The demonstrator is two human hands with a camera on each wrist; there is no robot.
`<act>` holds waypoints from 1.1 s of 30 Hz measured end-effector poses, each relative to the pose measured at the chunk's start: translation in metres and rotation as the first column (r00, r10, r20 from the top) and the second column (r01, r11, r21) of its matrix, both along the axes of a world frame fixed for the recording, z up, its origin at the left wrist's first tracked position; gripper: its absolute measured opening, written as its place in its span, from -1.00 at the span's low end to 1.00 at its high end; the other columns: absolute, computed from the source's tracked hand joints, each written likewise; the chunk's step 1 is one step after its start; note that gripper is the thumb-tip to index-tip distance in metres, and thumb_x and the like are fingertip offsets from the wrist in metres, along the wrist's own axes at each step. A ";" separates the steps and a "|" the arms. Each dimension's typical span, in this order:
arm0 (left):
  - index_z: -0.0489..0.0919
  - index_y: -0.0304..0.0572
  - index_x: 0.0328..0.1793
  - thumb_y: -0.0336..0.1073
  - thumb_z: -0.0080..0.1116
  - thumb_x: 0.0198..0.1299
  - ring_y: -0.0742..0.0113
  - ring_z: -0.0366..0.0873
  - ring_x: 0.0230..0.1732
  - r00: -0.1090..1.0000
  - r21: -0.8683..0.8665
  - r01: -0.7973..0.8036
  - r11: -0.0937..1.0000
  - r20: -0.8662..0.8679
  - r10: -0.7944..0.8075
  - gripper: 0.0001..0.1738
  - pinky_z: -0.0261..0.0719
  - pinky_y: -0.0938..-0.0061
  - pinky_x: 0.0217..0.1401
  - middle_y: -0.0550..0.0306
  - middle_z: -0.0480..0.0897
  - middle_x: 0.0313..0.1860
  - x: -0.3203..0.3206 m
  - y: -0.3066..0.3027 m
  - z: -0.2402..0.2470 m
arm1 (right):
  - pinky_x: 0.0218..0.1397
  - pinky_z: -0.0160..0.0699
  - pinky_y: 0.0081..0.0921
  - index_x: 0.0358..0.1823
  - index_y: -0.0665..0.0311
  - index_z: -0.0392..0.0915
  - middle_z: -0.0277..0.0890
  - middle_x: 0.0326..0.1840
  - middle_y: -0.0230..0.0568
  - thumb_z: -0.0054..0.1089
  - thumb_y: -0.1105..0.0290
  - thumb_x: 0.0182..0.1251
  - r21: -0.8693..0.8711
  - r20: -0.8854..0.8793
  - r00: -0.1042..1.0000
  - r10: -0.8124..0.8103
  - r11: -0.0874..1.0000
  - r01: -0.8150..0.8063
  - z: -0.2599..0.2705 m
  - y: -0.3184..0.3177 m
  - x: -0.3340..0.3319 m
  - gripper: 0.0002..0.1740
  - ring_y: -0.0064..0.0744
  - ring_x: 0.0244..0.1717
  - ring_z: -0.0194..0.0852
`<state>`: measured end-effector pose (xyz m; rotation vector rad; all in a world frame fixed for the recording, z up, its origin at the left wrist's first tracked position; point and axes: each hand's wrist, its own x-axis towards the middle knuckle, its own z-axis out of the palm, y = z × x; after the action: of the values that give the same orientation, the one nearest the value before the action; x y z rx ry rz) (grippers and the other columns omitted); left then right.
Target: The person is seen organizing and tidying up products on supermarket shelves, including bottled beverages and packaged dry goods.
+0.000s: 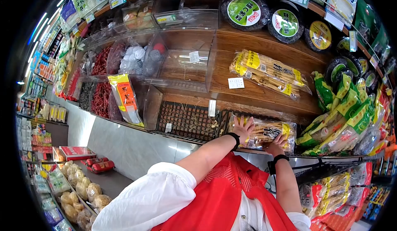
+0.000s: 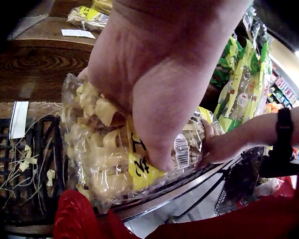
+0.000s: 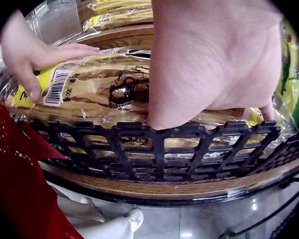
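A clear bag of dried bean curd sticks (image 1: 263, 132), with yellow labels, lies lengthwise in a black plastic basket (image 3: 159, 149) at the shelf's front edge. My left hand (image 1: 243, 129) rests on the bag's left part, fingers spread and thumb apart. On its right part lies my right hand (image 1: 276, 146), fingers reaching over the top. In the right wrist view, the heel of that hand is right at the basket's rim, and part of the bag is hidden beneath it. The left wrist view shows a barcode on the yellow band beside my left thumb.
Similar bags (image 1: 269, 71) lie behind on the wooden shelf. Green-and-yellow packages (image 1: 341, 117) stand to the right. On the left are a black basket (image 1: 186, 119) holding loose straw-like scraps and clear bins with dried red chilies (image 1: 102, 98). Round black packs (image 1: 245, 11) line the back.
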<state>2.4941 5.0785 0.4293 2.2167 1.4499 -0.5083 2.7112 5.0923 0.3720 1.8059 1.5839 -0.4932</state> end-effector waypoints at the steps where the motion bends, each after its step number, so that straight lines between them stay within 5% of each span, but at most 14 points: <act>1: -0.14 -0.03 0.45 0.24 0.29 -0.25 -0.34 -0.28 0.37 1.000 0.000 0.001 1.000 0.000 -0.001 0.21 -0.21 -0.38 0.20 -0.06 -0.38 0.45 0.000 0.000 0.001 | 0.29 -0.49 0.32 0.33 0.38 -0.64 -0.86 0.40 0.22 0.19 -0.28 -0.16 0.006 -0.001 0.999 0.037 0.999 -0.037 -0.005 0.000 0.002 0.40 0.41 0.36 -0.90; 4: -0.12 -0.04 0.45 0.23 0.29 -0.24 -0.34 -0.26 0.37 1.000 0.001 0.002 1.000 -0.001 -0.002 0.20 -0.20 -0.36 0.20 -0.07 -0.38 0.45 0.000 0.001 0.002 | 0.29 -0.69 0.29 0.34 0.40 -0.58 -0.85 0.39 0.24 0.16 -0.27 -0.11 -0.011 -0.013 0.996 0.089 0.996 -0.089 -0.012 0.001 0.007 0.35 0.43 0.34 -0.96; 8: -0.17 0.05 0.46 0.24 0.32 -0.32 -0.33 -0.31 0.40 1.000 0.008 -0.005 1.000 0.000 0.005 0.26 -0.22 -0.42 0.20 -0.02 -0.41 0.46 0.001 0.002 -0.005 | 0.29 -0.64 0.31 0.34 0.40 -0.58 -0.83 0.39 0.26 0.14 -0.26 -0.07 -0.010 -0.032 0.996 0.086 0.996 -0.087 0.001 -0.001 0.004 0.32 0.43 0.34 -0.96; 13: -0.15 -0.03 0.45 0.29 0.28 -0.29 -0.28 -0.18 0.37 1.000 0.042 0.029 0.999 -0.003 -0.029 0.25 -0.15 -0.35 0.20 -0.09 -0.33 0.45 -0.005 0.005 0.003 | 0.23 -0.18 0.35 0.34 0.37 -0.59 -0.82 0.41 0.20 0.18 -0.26 -0.11 0.022 -0.035 0.999 -0.034 0.999 0.035 0.023 0.000 -0.008 0.35 0.42 0.37 -0.83; 18: -0.16 -0.03 0.44 0.35 0.34 -0.49 -0.24 -0.02 0.31 0.998 -0.024 -0.003 1.000 0.060 0.004 0.38 -0.07 -0.23 0.23 -0.11 -0.24 0.44 -0.014 0.018 0.003 | 0.20 -0.05 0.32 0.34 0.24 -0.68 -0.77 0.43 0.13 0.32 -0.21 -0.23 0.080 -0.040 0.999 -0.033 0.996 0.036 0.018 0.005 -0.011 0.45 0.29 0.41 -0.69; 23: -0.12 -0.12 0.43 0.36 0.35 -0.54 -0.10 0.24 0.15 0.998 0.046 0.061 0.997 -0.023 -0.060 0.41 0.20 0.20 0.12 -0.28 0.36 0.09 -0.005 0.020 0.014 | 0.28 -0.15 0.24 0.37 0.27 -0.53 -0.58 0.44 0.14 0.33 -0.09 -0.18 0.220 -0.122 0.992 -0.025 0.974 0.052 0.017 -0.016 -0.004 0.34 0.28 0.41 -0.56; 26: 0.21 -0.20 0.29 0.37 0.32 -0.50 -0.08 0.35 0.05 0.988 0.043 -0.067 0.997 0.140 0.060 0.21 0.31 0.22 0.04 -0.28 0.41 0.01 -0.013 0.016 0.005 | 0.32 -0.13 0.11 0.38 0.30 -0.32 -0.44 0.43 0.18 0.27 0.06 -0.03 0.451 -0.270 0.962 0.026 0.886 0.103 -0.016 -0.043 0.014 0.11 0.24 0.43 -0.55; 28: 0.47 -0.24 0.04 0.37 0.28 -0.44 0.06 0.51 -0.10 0.962 0.029 0.007 1.000 0.274 -0.015 -0.02 0.48 0.26 -0.17 -0.13 0.54 -0.14 -0.022 0.009 0.001 | 0.36 -0.16 -0.02 0.38 0.24 -0.23 -0.33 0.44 0.07 0.25 0.23 -0.03 0.478 -0.268 0.963 0.028 0.872 0.107 0.009 -0.058 0.005 0.02 0.02 0.45 -0.45; 30: 0.55 -0.28 -0.09 0.33 0.26 -0.36 0.12 0.55 -0.15 0.960 -0.276 -0.140 0.951 0.196 0.199 -0.15 0.51 0.31 -0.22 -0.07 0.59 -0.23 -0.027 0.005 0.026 | 0.35 -0.18 0.02 0.37 0.24 -0.17 -0.27 0.44 -0.01 0.27 0.28 -0.05 0.547 -0.360 0.933 0.013 0.813 0.200 0.004 -0.068 0.003 -0.01 -0.04 0.45 -0.40; 32: 0.59 -0.31 -0.22 0.24 0.29 -0.32 0.06 0.55 -0.19 0.969 -0.238 -0.150 0.960 0.155 0.190 -0.28 0.51 0.33 -0.20 -0.13 0.59 -0.26 -0.024 -0.009 0.029 | 0.34 -0.16 0.00 0.35 0.22 -0.12 -0.21 0.42 -0.02 0.27 0.25 -0.04 0.550 -0.366 0.930 0.020 0.811 0.199 0.006 -0.076 -0.001 -0.04 -0.05 0.43 -0.33; 33: 0.57 -0.34 -0.21 0.20 0.31 -0.32 0.04 0.56 -0.21 0.934 -0.227 -0.118 0.967 0.306 0.186 -0.28 0.51 0.32 -0.19 -0.15 0.59 -0.27 -0.027 -0.013 0.022 | 0.34 -0.14 -0.03 0.34 0.20 -0.08 -0.16 0.40 -0.04 0.27 0.22 -0.03 0.554 -0.367 0.930 0.015 0.807 0.206 0.011 -0.075 -0.005 -0.07 -0.05 0.42 -0.25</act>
<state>2.4674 5.0650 0.4513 1.9005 1.3156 -0.2138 2.7066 5.0169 0.3833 2.3729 2.0651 -0.4192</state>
